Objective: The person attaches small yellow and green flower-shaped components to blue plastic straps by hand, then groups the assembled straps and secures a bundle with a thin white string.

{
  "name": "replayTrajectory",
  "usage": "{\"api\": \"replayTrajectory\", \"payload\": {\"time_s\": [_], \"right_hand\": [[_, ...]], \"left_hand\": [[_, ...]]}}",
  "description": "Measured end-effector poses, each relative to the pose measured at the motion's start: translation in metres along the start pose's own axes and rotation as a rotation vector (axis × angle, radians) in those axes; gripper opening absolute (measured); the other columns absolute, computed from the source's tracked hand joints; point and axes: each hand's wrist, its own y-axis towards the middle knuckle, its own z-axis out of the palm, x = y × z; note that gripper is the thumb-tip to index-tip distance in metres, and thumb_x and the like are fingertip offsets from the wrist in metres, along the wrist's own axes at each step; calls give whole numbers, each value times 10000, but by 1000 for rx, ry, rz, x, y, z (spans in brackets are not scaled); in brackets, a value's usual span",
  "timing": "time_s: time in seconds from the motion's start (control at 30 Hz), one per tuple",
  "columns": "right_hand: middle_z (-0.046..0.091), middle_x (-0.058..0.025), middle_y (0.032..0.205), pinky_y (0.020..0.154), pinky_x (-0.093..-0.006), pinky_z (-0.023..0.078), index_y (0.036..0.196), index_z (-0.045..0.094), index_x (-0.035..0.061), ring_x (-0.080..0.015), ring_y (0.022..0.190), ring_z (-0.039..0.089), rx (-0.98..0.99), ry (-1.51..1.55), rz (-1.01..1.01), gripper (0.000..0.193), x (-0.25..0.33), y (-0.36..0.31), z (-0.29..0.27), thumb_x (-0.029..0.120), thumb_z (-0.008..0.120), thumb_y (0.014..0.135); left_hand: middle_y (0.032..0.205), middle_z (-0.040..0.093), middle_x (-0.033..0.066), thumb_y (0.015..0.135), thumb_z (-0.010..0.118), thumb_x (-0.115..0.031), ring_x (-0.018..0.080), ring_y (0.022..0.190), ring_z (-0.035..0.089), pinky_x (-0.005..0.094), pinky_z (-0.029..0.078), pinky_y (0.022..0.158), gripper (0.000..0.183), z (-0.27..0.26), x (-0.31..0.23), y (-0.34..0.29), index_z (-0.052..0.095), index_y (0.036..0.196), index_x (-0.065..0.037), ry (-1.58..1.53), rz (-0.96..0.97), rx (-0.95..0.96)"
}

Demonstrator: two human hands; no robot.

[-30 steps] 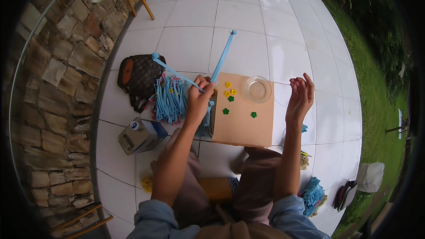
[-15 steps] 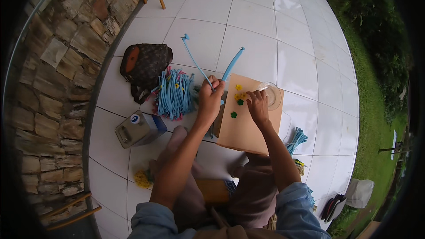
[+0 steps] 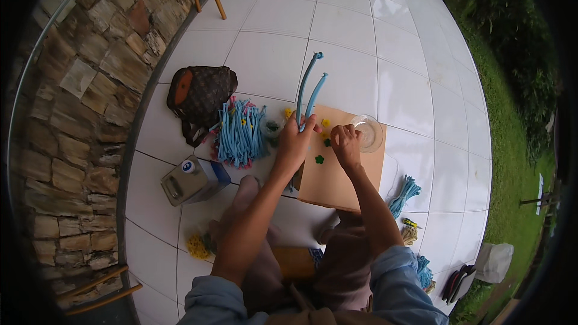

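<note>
My left hand (image 3: 291, 145) is closed round the lower part of two long, light-blue strips (image 3: 302, 87). They rise side by side from the fist, each with a small knob at its upper end. My right hand (image 3: 347, 146) is pinched above a tan board (image 3: 340, 185), close to a round clear dish (image 3: 378, 135). Anything between its fingertips is too small to tell. Beside it on the board lie yellow flower-shaped pieces (image 3: 326, 123), partly covered by the hand, and a green flower-shaped piece (image 3: 319, 159).
A pile of blue strips (image 3: 239, 134) with pink ends lies at left, beside a brown bag (image 3: 203, 91). Nearer stands a metal can (image 3: 191, 180). Right of the board are a blue bundle (image 3: 404, 195) and a small yellow-black tool (image 3: 410, 222). A stone wall (image 3: 78, 144) borders the left.
The two blue strips were spread apart and now stand close together, nearly upright. My left hand has turned. My right hand's fingers have drawn together into a pinch.
</note>
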Motion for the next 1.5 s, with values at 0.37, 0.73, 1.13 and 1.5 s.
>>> {"api": "replayTrajectory", "payload": {"time_s": [0.37, 0.73, 1.13, 1.5], "right_hand": [[595, -47, 724, 645, -280, 416, 929, 513, 52, -130, 674, 559, -153, 681, 334, 247, 90, 12, -115, 50, 653, 725], [515, -45, 953, 750, -359, 363, 898, 554, 81, -232, 890, 475, -165, 167, -253, 281, 88, 14, -134, 16, 665, 647], [556, -21, 782, 690, -223, 402, 828, 571, -3, -87, 747, 500, -327, 1146, 380, 136, 105, 13, -151, -22, 657, 725], [607, -50, 806, 723, -227, 434, 836, 576, 18, -104, 767, 556, -255, 1580, 601, 97, 112, 10, -152, -5, 628, 758]], "left_hand": [[650, 590, 45, 724, 693, -181, 46, 581, 469, 199, 374, 531, 388, -2, -17, -7, 316, 689, -96, 88, 178, 134], [626, 477, -18, 706, 673, -144, 39, 620, 423, 202, 351, 601, 385, -12, -38, -14, 294, 636, -145, 28, -60, 203], [773, 560, 43, 915, 433, -166, 60, 646, 447, 198, 383, 616, 120, -4, -38, -34, 441, 955, -53, -158, 106, 224], [847, 565, 52, 833, 550, -44, 115, 769, 577, 250, 462, 728, 92, 0, -53, -51, 499, 906, -20, -259, 63, 106]]}}
